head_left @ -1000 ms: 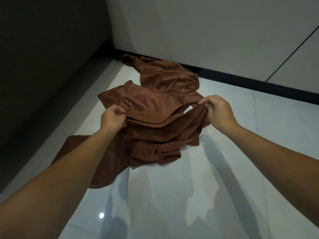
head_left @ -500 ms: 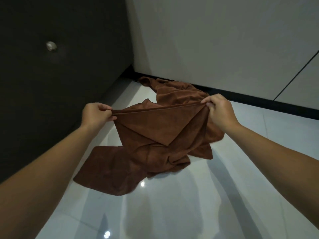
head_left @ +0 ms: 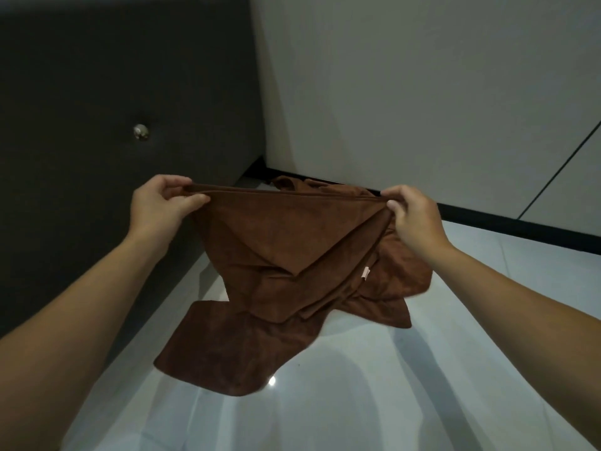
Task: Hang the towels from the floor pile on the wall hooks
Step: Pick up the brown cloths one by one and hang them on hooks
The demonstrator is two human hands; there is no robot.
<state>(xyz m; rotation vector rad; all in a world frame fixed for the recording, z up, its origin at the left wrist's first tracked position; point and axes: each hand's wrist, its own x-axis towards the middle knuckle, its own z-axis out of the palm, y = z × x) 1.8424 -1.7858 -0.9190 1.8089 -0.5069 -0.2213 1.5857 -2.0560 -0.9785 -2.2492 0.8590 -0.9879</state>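
Observation:
A brown towel [head_left: 286, 242] hangs stretched between my two hands, its top edge pulled straight. My left hand [head_left: 159, 203] pinches the left end of that edge and my right hand [head_left: 413, 216] grips the right end. The towel's lower part droops in folds with a small pale label on it. Beneath it the brown towel pile [head_left: 227, 353] lies on the glossy white floor, partly hidden by the held towel. A round silver wall hook [head_left: 140, 131] sticks out of the dark wall at the upper left, above my left hand.
The dark wall [head_left: 97, 92] meets a light grey wall [head_left: 406, 92] in the corner behind the pile. A black skirting strip [head_left: 520, 227] runs along the grey wall's foot. White floor tiles [head_left: 357, 402] spread towards me.
Both hands have lifted the towel up off the pile and drawn its top edge taut. The view has tilted upward, bringing the wall hook lower and nearer the centre.

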